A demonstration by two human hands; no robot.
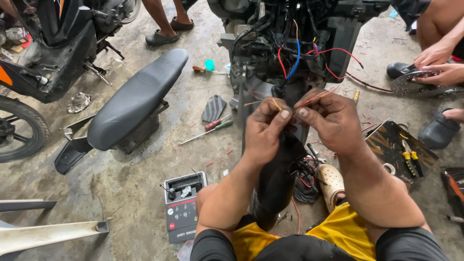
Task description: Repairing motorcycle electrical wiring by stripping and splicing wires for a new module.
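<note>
Red wires point(316, 98) pinched in right hand point(333, 123) | yellow wire point(276, 104) pinched in left hand point(265, 133)

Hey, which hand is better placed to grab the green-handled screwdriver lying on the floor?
Left, probably. The green-handled screwdriver lies on the concrete left of the left hand; the right hand sits farther off, pinching red wires.
</note>
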